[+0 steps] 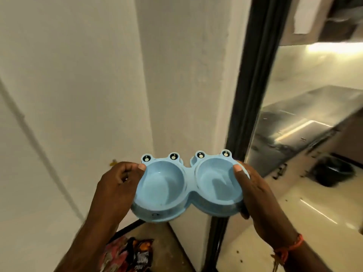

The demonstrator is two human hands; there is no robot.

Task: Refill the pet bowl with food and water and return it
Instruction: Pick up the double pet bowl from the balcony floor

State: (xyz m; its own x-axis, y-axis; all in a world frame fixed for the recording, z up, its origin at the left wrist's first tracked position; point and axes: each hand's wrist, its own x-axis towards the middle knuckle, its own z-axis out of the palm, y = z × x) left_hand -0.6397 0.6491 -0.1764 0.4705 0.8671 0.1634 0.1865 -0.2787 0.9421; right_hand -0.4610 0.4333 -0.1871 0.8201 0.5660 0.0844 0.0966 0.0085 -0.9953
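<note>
— Where's the pet bowl [188, 185]?
— Gripped between left hand [117, 185] and right hand [255, 195], both wells dry.
— Anything ahead?
— A white wall corner [186, 75] just beyond the hands; food bag [129, 256] below the left.

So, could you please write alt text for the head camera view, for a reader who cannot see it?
A left hand and a right hand hold an empty blue double pet bowl with frog eyes by its two ends, in front of a white wall corner. A snack bag lies on the floor below; a dark tub sits at right.
</note>
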